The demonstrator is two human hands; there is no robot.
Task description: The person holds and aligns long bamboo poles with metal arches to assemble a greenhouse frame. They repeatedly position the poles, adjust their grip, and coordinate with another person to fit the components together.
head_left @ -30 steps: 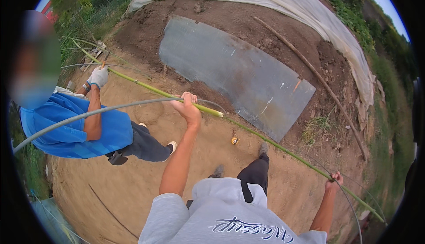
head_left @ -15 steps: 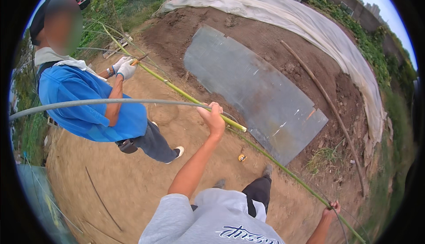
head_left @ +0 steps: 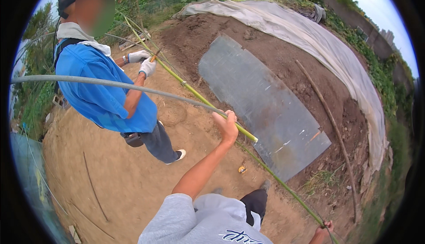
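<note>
My left hand (head_left: 226, 124) is closed around green bamboo poles at the middle of the view. The thicker bamboo pole (head_left: 200, 97) ends in a pale cut just past my fingers. A thinner green bamboo pole (head_left: 283, 183) runs on to the lower right, where my right hand (head_left: 325, 230) grips it. A long grey rod (head_left: 110, 83) arches in from the left edge and meets the poles at my left hand; whether my fingers also hold it is unclear. At the poles' far part, a co-worker's white-gloved hands (head_left: 148, 64) hold the bamboo and an orange-handled tool (head_left: 154, 58).
The co-worker in a blue shirt (head_left: 104, 80) stands at the left. A grey flat sheet (head_left: 265, 106) lies on dark soil ahead, with a long wooden stick (head_left: 330, 115) and white plastic sheeting (head_left: 283, 20) beyond. A small yellow round object (head_left: 242, 169) lies near my feet.
The whole view has turned slightly, shifting the ground sheet right and down. The grey rod's left part now sits higher. Both my hands keep their grip on the bamboo.
</note>
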